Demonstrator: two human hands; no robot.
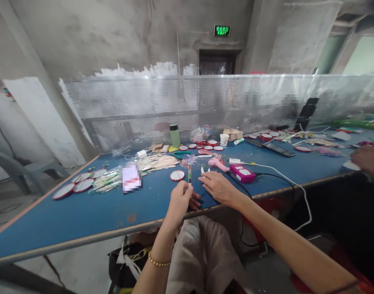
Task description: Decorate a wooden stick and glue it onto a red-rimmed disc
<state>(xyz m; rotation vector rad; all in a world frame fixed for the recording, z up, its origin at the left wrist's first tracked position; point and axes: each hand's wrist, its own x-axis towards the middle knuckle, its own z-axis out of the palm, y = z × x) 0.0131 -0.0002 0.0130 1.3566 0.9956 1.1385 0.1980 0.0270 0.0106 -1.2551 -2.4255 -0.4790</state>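
- The left hand (179,199) is closed at the fingertips, and its thumb and finger pinch the lower end of a flat stick (190,174) with coloured bands
- This stick stands out above the fingers, over the near part of the blue table (144,208), and its far end points away from the person
- The right hand (219,187) is held palm down, with its fingers stretched forward and a little bent, close to the small white-tipped bottles (202,170)
- I cannot tell whether the right fingertips grip one of these bottles or are only beside it, because the fingers cover this place
- Just to the left of the stick lies a round disc (177,175) with a red rim
- Beyond the right hand lies a pink tool (218,163), and to the right of it is a magenta box (242,173) with a cable
- Farther to the left there is a pile of pale wooden sticks (162,161)
- At the right edge, well apart, another person's hand (367,158) is over the table
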